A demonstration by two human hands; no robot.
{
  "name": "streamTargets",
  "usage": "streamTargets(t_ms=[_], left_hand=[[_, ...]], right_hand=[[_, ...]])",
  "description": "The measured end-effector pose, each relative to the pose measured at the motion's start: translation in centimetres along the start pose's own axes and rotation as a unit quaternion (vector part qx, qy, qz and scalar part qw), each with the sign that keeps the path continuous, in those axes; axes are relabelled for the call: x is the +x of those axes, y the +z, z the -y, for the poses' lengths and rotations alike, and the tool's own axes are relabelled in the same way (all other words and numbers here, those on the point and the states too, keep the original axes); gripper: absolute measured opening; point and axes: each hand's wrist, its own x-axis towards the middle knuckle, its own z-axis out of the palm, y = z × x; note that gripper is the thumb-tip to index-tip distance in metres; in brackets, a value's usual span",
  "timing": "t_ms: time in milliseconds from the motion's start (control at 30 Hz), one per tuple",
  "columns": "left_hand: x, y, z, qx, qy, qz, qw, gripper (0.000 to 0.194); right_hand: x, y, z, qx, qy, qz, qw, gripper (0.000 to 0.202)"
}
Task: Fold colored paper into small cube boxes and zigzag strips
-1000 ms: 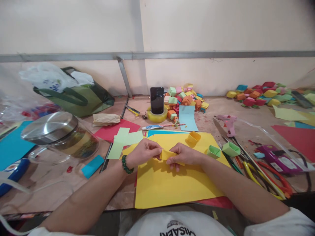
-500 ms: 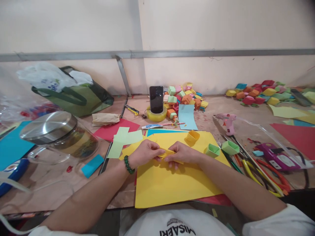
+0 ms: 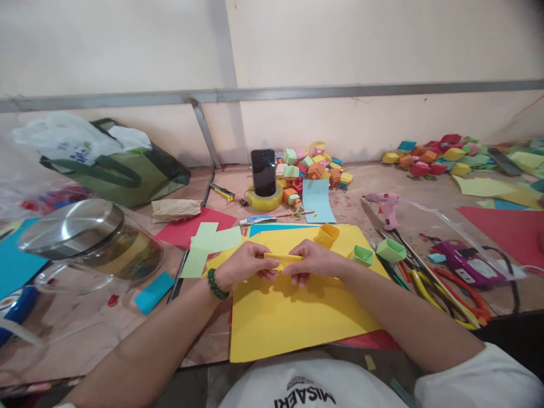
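Observation:
Between my two hands is a small piece of folded yellow paper (image 3: 284, 258), held level above a large yellow sheet (image 3: 297, 323). My left hand (image 3: 250, 262), below a green bead bracelet (image 3: 217, 284), pinches its left end between thumb and fingers. The right end is pinched by my right hand (image 3: 312, 262). Just beyond the right hand stands a folded yellow-orange paper box (image 3: 327, 235). Two light green paper boxes (image 3: 362, 255) sit to the right of it. Pale green paper strips (image 3: 204, 249) lie left of my left hand.
A phone (image 3: 264, 173) stands in a tape roll (image 3: 264, 199), beside a heap of coloured paper boxes (image 3: 315, 170). A lidded glass jug (image 3: 131, 258) is at the left. A pink glue gun (image 3: 385, 207), scissors (image 3: 446, 297) and a purple device (image 3: 465, 263) lie right.
The yellow paper has turned from a slant to level, its edge now facing me. Both hands remain gripping it, and the whole view has shifted slightly.

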Motion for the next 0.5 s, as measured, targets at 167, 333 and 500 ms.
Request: streamTargets(t_ms=[167, 333, 500], left_hand=[[0.2, -0.8, -0.5, -0.027, -0.004, -0.044, 0.999, 0.046], [0.2, -1.2, -0.4, -0.013, -0.056, 0.037, 0.998, 0.046], [0.2, -0.5, 0.5, 0.020, -0.054, 0.164, 0.985, 0.040]], right_hand=[[-0.1, -1.1, 0.2, 0.039, -0.021, -0.081, 0.996, 0.051], [-0.6, -1.2, 0.8, 0.023, -0.021, -0.060, 0.998, 0.048], [-1.0, -0.2, 1.0, -0.026, -0.011, 0.004, 1.000, 0.047]])
